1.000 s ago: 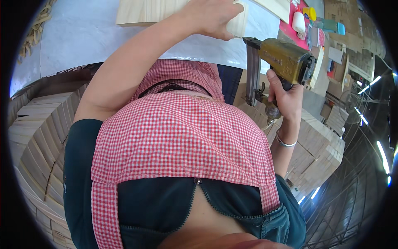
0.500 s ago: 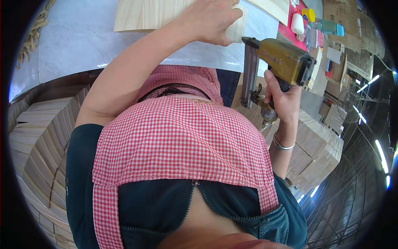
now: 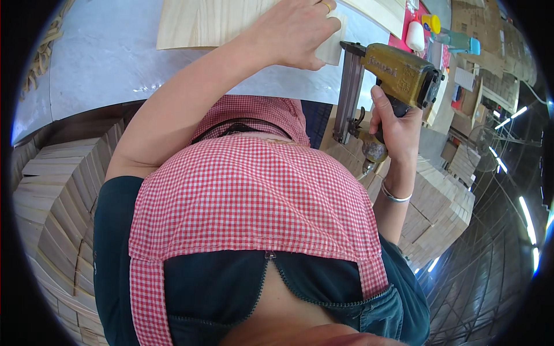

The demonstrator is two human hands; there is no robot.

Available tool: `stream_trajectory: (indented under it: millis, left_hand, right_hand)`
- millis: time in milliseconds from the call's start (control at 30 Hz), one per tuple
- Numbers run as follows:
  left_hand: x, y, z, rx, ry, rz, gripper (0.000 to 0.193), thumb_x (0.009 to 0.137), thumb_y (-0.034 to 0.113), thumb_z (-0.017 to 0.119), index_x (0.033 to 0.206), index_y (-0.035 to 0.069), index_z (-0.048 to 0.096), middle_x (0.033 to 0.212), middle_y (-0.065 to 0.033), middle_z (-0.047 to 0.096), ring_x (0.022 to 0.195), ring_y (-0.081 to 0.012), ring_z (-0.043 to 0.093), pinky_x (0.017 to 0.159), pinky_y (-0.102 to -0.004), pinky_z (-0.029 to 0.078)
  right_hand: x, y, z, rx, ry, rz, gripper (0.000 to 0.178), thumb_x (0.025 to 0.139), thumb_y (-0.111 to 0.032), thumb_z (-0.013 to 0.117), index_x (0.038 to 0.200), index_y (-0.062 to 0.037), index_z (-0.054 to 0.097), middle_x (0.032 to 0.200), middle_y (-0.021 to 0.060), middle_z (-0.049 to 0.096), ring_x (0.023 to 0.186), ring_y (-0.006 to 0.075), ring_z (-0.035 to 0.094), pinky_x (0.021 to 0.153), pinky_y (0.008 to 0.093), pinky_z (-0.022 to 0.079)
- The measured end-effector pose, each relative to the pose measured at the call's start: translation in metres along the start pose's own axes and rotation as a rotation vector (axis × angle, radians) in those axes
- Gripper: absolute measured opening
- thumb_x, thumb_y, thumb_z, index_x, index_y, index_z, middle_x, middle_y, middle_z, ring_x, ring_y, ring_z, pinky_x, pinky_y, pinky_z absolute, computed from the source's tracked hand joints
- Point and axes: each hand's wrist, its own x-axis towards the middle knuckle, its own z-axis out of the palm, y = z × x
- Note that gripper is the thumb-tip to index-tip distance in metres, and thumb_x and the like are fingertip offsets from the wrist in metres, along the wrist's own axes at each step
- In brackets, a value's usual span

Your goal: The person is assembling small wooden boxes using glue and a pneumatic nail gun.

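Observation:
My left hand (image 3: 295, 33) reaches over the table and is closed on a pale wooden board (image 3: 193, 26), its thumb down by a small wooden end piece (image 3: 333, 47). The board's far part runs out of the picture. In my right hand (image 3: 402, 131) is a worn yellow nail gun (image 3: 398, 72), gripped by its dark handle. Its nose sits right beside the end piece's right edge; whether they touch I cannot tell. The gun's long grey magazine points down toward me.
Blue-white sheeting covers the table (image 3: 133, 63). Wooden strips (image 3: 375, 14), a white bottle (image 3: 415, 36) and a yellow tub (image 3: 430, 23) lie at the far right. Wooden boards are stacked at lower left (image 3: 52, 202) and right (image 3: 433, 202). Curled strips (image 3: 43, 55) hang far left.
The nail gun has shifted slightly away from me and to the right, its nose higher beside the end piece. My left hand keeps its hold on the board.

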Motion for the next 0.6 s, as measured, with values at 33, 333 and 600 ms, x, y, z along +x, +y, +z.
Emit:
stream_trajectory:
  millis: [33,333,600]
  left_hand:
    - [-0.001,0.001,-0.002,0.003,0.003,-0.003,0.044,0.073,0.036,0.080,0.096,0.001,0.068,0.109,-0.0192,0.061,0.106,-0.0328,0.056,0.097,-0.0429,0.044]
    - [0.001,0.005,-0.009,-0.089,0.052,0.018,0.044,0.073,0.035,0.080,0.099,0.001,0.069,0.110,-0.0193,0.061,0.107,-0.0326,0.055,0.098,-0.0435,0.044]
    - [-0.008,-0.007,0.029,0.283,0.234,-0.030,0.043,0.063,0.031,0.089,0.094,0.009,0.069,0.135,-0.0113,0.060,0.121,-0.0282,0.054,0.106,-0.0389,0.041]
  right_hand:
    - [0.000,-0.001,0.000,-0.002,0.002,0.017,0.018,0.096,-0.017,0.072,0.096,-0.0001,0.065,0.055,0.0012,0.055,0.040,0.0097,0.047,0.039,0.0214,0.039]
    - [0.009,-0.012,-0.007,-0.020,-0.026,0.074,0.021,0.094,-0.019,0.073,0.092,0.0004,0.066,0.055,0.0012,0.055,0.040,0.0097,0.048,0.038,0.0220,0.039]
    - [0.040,-0.027,-0.010,-0.111,-0.033,0.009,0.023,0.093,-0.020,0.076,0.092,0.0023,0.067,0.055,0.0011,0.057,0.040,0.0093,0.049,0.038,0.0216,0.038]
